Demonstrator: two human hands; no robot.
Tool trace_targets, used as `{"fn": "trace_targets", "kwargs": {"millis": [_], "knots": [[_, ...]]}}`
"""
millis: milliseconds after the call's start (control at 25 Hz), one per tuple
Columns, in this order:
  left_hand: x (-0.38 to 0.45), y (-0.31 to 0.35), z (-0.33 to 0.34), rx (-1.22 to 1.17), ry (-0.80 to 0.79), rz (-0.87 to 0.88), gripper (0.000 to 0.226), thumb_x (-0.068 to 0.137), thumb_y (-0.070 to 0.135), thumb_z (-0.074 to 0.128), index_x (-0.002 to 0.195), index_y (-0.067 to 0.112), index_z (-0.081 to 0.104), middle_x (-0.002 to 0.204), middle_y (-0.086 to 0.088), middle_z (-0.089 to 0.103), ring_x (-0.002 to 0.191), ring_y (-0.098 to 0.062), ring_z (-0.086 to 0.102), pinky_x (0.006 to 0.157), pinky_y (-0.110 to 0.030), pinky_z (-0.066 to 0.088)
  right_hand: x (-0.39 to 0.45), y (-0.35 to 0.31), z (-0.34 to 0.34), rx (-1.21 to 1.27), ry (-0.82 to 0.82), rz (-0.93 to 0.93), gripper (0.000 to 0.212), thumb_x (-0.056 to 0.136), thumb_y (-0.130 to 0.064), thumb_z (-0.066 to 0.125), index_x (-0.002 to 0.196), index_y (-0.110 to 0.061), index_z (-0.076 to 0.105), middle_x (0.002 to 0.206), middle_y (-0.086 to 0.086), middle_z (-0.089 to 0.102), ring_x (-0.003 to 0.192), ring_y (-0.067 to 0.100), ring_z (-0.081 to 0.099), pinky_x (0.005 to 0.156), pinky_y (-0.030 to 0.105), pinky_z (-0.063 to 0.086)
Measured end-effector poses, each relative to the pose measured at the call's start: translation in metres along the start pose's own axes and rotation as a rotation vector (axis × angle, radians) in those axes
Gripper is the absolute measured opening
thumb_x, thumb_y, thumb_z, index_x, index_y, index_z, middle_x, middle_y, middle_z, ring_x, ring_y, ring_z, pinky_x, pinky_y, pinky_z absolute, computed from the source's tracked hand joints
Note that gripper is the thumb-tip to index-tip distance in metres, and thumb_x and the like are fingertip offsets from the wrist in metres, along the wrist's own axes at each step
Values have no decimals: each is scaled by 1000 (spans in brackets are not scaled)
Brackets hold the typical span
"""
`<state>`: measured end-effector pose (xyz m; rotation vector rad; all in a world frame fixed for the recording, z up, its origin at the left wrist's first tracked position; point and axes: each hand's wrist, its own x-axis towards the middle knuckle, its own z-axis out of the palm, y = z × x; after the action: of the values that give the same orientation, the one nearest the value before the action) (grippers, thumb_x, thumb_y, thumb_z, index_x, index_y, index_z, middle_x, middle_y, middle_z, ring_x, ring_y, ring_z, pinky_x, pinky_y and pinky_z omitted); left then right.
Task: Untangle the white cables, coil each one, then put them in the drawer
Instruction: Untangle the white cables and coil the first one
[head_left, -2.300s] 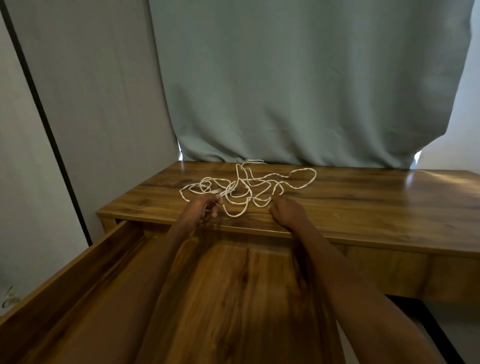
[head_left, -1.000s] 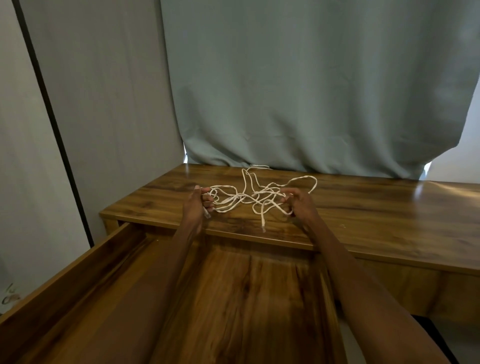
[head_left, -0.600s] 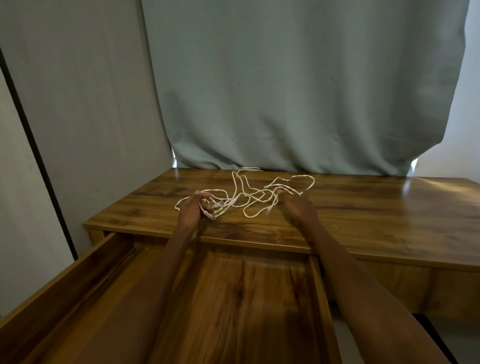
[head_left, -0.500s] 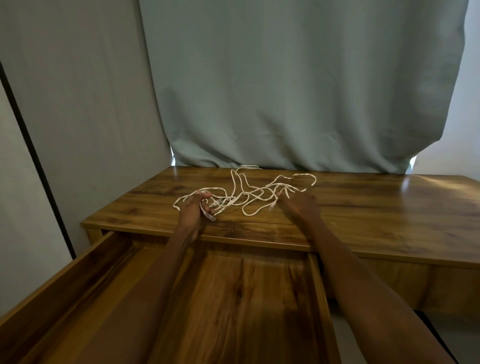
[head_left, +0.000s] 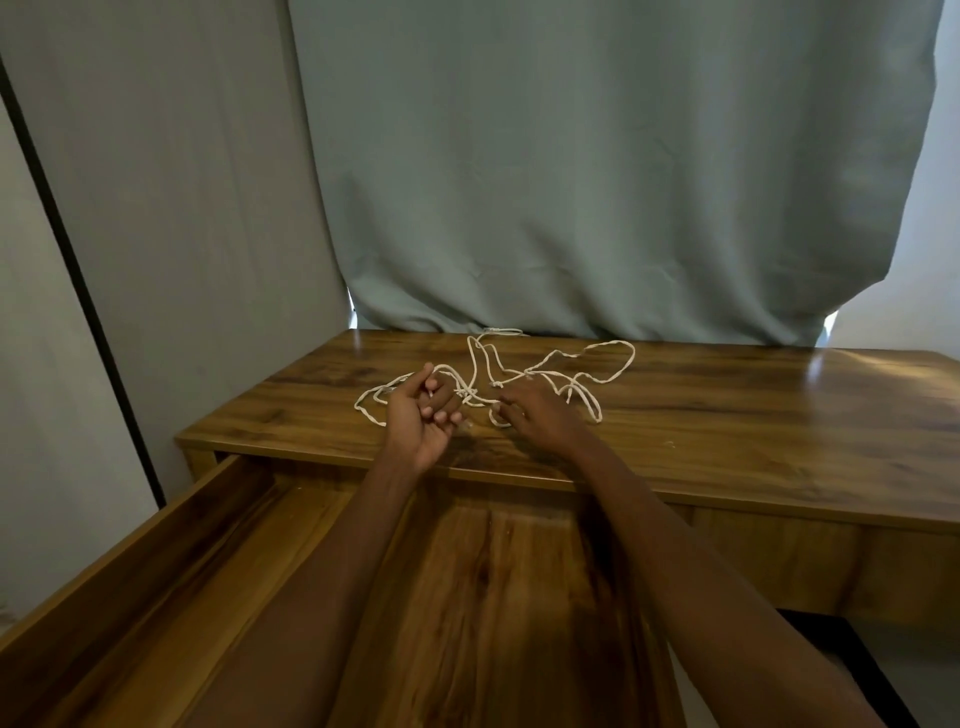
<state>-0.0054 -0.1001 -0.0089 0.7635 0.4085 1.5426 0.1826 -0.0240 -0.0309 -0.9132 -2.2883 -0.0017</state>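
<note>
At the near edge of the desk (head_left: 727, 415), both hands work on the white cables (head_left: 550, 374). Left hand (head_left: 421, 415): palm turned up, fingers curled inward, with a strand of the tangle running between thumb and fingers; the grip is closed around that strand. Right hand (head_left: 535, 415): palm down, fingers bent onto the middle of the tangle; whether this grip pinches a strand or only presses on it cannot be told. The cables lie as one loose tangle on the desk surface, between and behind the two hands. One loop extends left past the left hand, a larger loop extends right and rearward, and one end reaches the base of the curtain (head_left: 597, 182). The drawer (head_left: 156, 571) stands pulled out below the forearms, its wooden floor visible. A grey wall panel stands left of the curtain.
</note>
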Motion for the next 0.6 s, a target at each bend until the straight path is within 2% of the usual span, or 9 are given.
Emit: {"fn": "trace_targets", "kwargs": {"millis": [120, 200, 320, 440, 600], "knots": [[-10, -5, 31, -172, -91, 47, 42, 98, 20, 43, 57, 18, 38, 44, 2, 27, 45, -13, 27, 56, -29, 33, -12, 8, 0, -214, 133, -200, 27, 100, -22, 57, 124, -20, 69, 102, 6, 68, 94, 25, 58, 79, 37, 46], [-10, -15, 56, -270, -70, 109, 40, 99, 20, 42, 59, 17, 42, 46, 2, 29, 48, -14, 29, 60, -30, 34, -13, 9, -4, -242, 163, -254, 23, 98, -25, 55, 113, -18, 71, 95, 9, 67, 86, 28, 61, 72, 41, 52], [-3, -21, 81, -378, 47, 195, 34, 100, 21, 44, 69, 14, 55, 48, 2, 34, 50, -14, 33, 60, -31, 35, -24, 9, -16, -243, 136, -221, 29, 101, -34, 50, 118, -20, 69, 98, 6, 71, 85, 27, 65, 69, 38, 52], [9, -15, 90, -391, 153, 242, 30, 100, 25, 46, 81, 14, 66, 53, 3, 37, 52, -12, 34, 59, -29, 30, -45, 10, -24, -203, 177, -208, 19, 103, -32, 52, 106, -19, 66, 92, 2, 71, 81, 22, 65, 68, 35, 48], [28, -10, 93, -365, 275, 330, 31, 104, 25, 39, 91, 16, 65, 61, 4, 45, 56, -8, 39, 59, -24, 27, -50, 17, -31, -143, 181, -112, 26, 104, -34, 47, 108, -19, 67, 85, 0, 70, 74, 19, 63, 66, 40, 50]]}}
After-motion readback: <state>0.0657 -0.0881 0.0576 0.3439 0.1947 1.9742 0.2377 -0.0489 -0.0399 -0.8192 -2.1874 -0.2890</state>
